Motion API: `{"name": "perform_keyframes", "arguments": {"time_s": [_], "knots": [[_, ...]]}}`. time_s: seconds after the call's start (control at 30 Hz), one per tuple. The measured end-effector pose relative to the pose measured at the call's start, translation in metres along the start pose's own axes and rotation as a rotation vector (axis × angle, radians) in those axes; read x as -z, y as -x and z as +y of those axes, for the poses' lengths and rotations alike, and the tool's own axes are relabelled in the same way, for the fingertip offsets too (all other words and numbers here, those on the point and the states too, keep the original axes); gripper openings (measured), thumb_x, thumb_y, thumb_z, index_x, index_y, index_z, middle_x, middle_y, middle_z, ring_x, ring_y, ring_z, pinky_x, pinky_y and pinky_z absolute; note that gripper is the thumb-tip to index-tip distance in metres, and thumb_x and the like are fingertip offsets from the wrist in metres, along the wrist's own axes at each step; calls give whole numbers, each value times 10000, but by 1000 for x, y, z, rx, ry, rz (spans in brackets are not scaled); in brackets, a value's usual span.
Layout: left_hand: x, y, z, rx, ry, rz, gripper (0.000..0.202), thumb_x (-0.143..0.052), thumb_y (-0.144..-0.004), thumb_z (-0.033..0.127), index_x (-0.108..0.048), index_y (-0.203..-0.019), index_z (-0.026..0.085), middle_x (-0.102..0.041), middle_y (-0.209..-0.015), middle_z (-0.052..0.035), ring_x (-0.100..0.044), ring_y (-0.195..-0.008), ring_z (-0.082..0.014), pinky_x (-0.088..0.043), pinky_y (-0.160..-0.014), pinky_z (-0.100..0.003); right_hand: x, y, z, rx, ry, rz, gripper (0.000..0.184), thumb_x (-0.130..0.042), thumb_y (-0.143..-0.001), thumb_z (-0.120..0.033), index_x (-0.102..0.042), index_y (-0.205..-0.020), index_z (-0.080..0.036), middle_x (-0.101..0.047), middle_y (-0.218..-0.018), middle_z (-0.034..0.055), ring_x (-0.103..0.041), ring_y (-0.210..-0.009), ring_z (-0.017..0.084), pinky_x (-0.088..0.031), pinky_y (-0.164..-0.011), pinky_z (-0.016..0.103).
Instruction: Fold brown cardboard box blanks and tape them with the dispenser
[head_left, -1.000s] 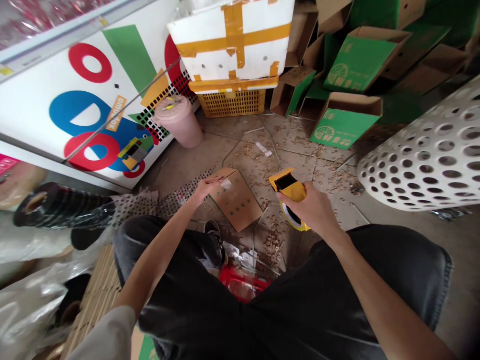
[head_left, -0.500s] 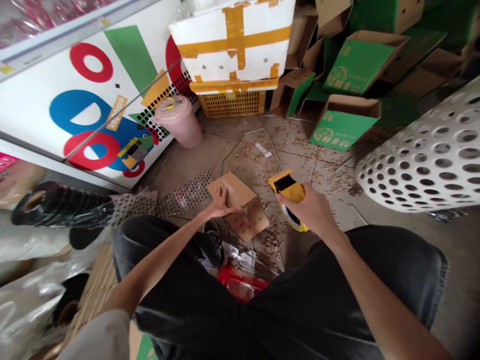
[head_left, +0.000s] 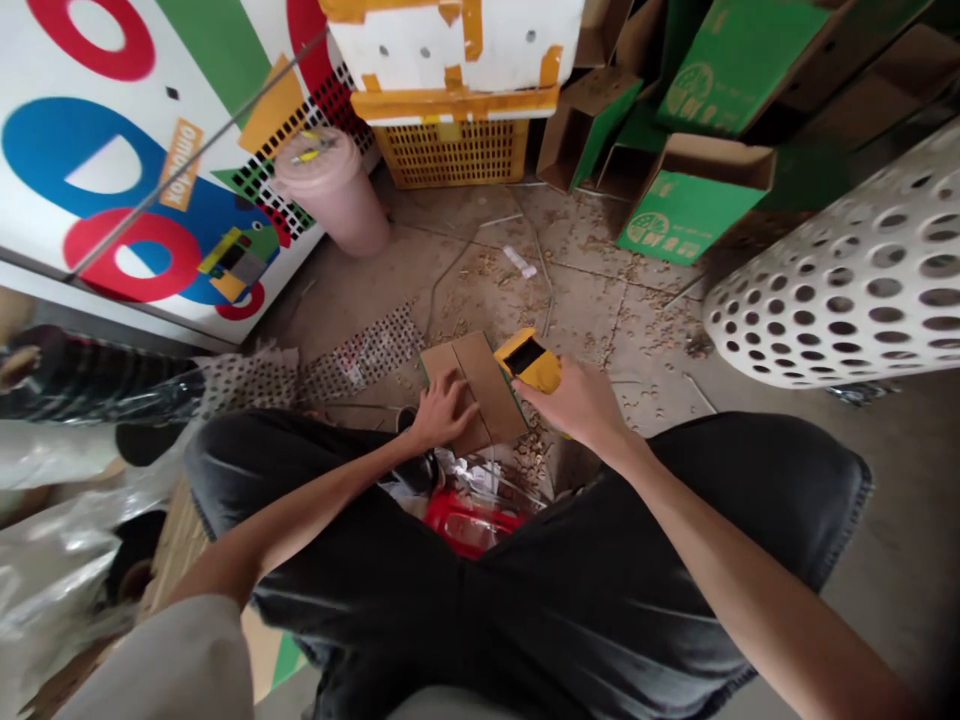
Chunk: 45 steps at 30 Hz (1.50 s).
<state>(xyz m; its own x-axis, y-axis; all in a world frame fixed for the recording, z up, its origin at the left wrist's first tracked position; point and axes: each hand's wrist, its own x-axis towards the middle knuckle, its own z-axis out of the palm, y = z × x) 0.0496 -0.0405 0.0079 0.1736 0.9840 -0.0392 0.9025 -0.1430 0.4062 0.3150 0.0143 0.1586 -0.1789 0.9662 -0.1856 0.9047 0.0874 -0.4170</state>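
Observation:
A flattened brown cardboard carton lies on the floor between my knees, with a seam running along its top where two flaps meet. My left hand rests on it, fingers spread on the left flap. My right hand grips a yellow packing tape dispenser just above the carton's right edge, its black-mouthed end pointing toward the carton. The tape roll is mostly hidden behind my right hand.
A pink cup stands by a painted freezer. Behind it are a yellow crate and green-printed cartons. A perforated white cylinder stands at right. A red stool lies below my knees. Shavings litter the floor.
The carton's flaps have folded shut, leaving a seam on top. My left hand has moved onto the carton, and my right hand has carried the dispenser left to its edge.

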Motion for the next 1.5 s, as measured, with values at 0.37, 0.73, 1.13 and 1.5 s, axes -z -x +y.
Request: {"name": "perform_keyframes", "arguments": {"time_s": [0.37, 0.73, 1.13, 1.5], "knots": [[-38, -61, -59, 569, 365, 513, 622, -437, -1023, 486, -374, -1472, 61, -410, -1510, -282, -460, -1431, -308, -352, -1211, -445, -70, 11, -35, 113, -67, -222, 537, -720, -780, -598, -534, -1076, -191, -734, -897, 136, -708, -854, 340, -436, -656, 349], [-30, -58, -42, 694, 396, 454, 730, -341, -1043, 570, -279, -1570, 69, -482, -1520, -280, -537, -1372, -354, -453, -1114, -467, -120, -7, -46, -94, -28, 70, 621, -555, -817, -796, -624, -1000, -208, -735, -885, 124, -673, -819, 307, -424, -716, 361], [-29, -59, -53, 733, 475, 429, 669, -352, -1041, 590, -374, -1519, 122, -498, -1504, -238, -476, -1415, -335, -403, -1159, -460, -140, -47, -99, -59, 105, 190, 674, -493, -890, -776, -598, -1132, -155, -716, -983, 199, -660, -911, 322, -430, -754, 388], [-49, -65, -61, 644, 591, 530, 699, -362, -1006, 682, -448, -1463, 159, -529, -1476, -225, -451, -1438, -331, -377, -1188, -506, -143, -15, -90, -95, 162, 205, 644, -568, -867, -756, -610, -1109, -161, -718, -946, 187, -686, -867, 350, -463, -746, 416]]}}
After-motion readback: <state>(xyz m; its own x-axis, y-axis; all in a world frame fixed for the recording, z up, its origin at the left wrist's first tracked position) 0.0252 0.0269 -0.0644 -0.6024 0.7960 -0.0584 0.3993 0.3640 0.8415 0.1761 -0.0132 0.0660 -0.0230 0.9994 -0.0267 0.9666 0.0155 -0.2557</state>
